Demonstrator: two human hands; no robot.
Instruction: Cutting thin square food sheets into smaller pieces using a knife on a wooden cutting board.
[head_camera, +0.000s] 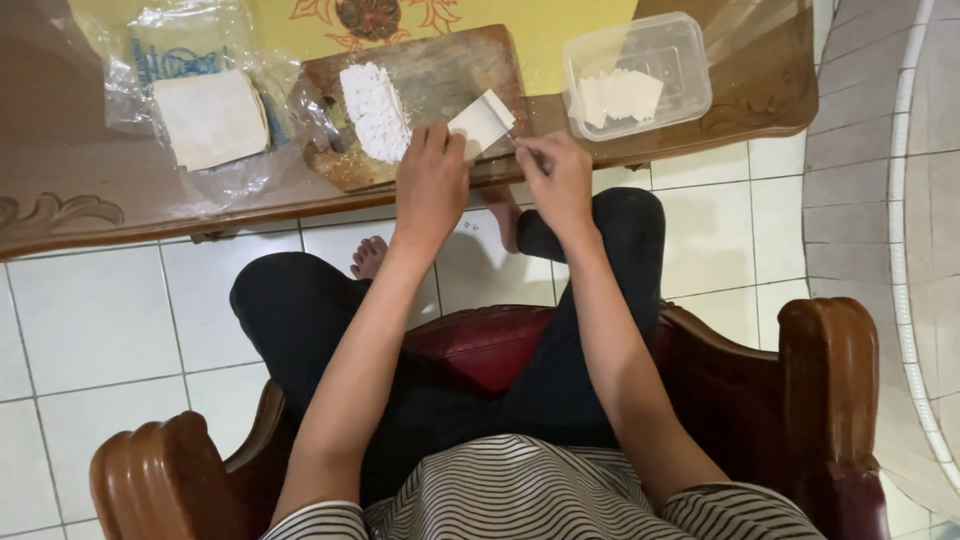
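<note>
Slab (482, 122) white, flat, long axis tilted up-right; left hand (430, 185) pinching lower end, right hand (557, 180) closed on knife (522, 148).

White tiled floor (100, 330) lies below the hands. A carved wooden chair (830, 400) with red seat (480, 345) faces the brown worktop (60, 190).

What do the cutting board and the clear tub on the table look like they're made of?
The cutting board looks like bare, worn wood: brown, visible grain, pale scuffs and no gloss. The tub looks like thin, glossy clear plastic: see-through walls, rounded corners, white slices visible inside. Neither can be confirmed from appearance alone.
</note>
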